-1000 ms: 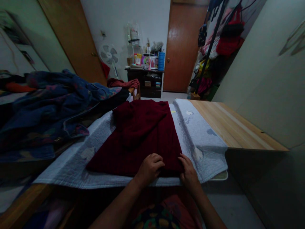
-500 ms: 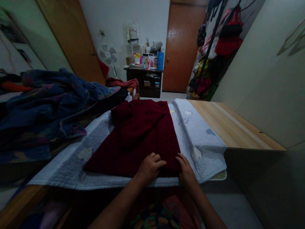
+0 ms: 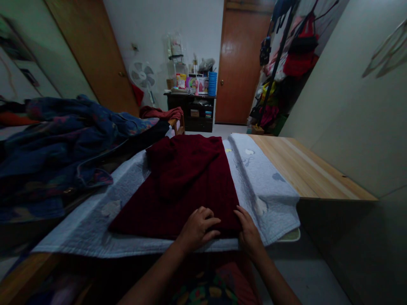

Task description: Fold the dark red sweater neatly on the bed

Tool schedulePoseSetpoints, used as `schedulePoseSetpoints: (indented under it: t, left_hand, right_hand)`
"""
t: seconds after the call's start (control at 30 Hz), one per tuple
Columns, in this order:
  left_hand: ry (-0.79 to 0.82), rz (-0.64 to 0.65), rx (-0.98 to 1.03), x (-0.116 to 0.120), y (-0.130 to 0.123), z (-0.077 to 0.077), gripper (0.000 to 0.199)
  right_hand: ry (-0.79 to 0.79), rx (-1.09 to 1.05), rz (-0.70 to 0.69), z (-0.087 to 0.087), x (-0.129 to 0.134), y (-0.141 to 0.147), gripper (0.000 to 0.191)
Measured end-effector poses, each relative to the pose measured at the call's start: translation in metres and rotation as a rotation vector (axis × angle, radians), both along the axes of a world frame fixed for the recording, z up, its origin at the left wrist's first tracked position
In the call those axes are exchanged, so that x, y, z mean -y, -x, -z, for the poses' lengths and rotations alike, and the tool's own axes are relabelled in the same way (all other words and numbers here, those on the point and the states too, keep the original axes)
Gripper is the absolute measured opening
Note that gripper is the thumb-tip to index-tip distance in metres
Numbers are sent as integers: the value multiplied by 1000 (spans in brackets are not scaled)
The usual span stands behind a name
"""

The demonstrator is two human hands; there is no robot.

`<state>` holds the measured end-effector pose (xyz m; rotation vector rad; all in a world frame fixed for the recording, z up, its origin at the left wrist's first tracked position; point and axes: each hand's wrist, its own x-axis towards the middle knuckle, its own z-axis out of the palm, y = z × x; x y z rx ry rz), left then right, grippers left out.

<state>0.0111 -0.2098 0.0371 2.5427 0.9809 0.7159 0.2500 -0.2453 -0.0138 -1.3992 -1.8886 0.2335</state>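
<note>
A dark red knitted garment (image 3: 190, 178) lies spread on a pale quilted cover, its upper part folded over in soft creases. Near its front edge my left hand (image 3: 199, 226) rests on the fabric, fingers slightly bent and thumb apart. My right hand (image 3: 249, 231) lies along the garment's front right corner, with outstretched fingers touching the side edge; its palm is turned from view. Neither hand lifts the cloth.
The quilted cover (image 3: 273, 212) drapes over a wooden board (image 3: 311, 165) on the right. A heap of blue patterned clothes (image 3: 63, 144) sits on the left. Further back are a fan (image 3: 143, 76), a dark cabinet (image 3: 190, 114), a door (image 3: 237, 63) and hanging bags (image 3: 300, 55).
The view has shifted slightly. My left hand's fingers have spread a little on the red garment; my right hand stays at its edge.
</note>
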Motion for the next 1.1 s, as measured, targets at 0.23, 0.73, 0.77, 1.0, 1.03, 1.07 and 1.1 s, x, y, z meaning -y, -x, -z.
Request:
schedulePoseSetpoints:
  t: [0.23, 0.73, 0.77, 1.0, 1.03, 1.07, 1.1]
  left_hand:
    - [70, 4, 108, -1, 3, 0, 24]
    - [231, 11, 238, -3, 7, -7, 28]
    - [226, 13, 247, -3, 7, -7, 27]
    - [222, 35, 237, -4, 6, -5, 12]
    - [223, 33, 233, -4, 6, -5, 11]
    - [223, 30, 228, -4, 6, -5, 10]
    - [224, 29, 221, -4, 6, -5, 10]
  right_hand:
    - [3, -22, -31, -2, 1, 0, 77]
    - [-95, -94, 73, -19, 15, 2, 56]
    - [-89, -91, 60, -20, 15, 2, 55]
    - [-37, -116, 26, -20, 13, 5, 48]
    - [-27, -125, 21, -20, 13, 5, 47]
    - [-17, -132, 16, -19, 13, 6, 46]
    - [-7, -138, 10, -19, 12, 6, 45]
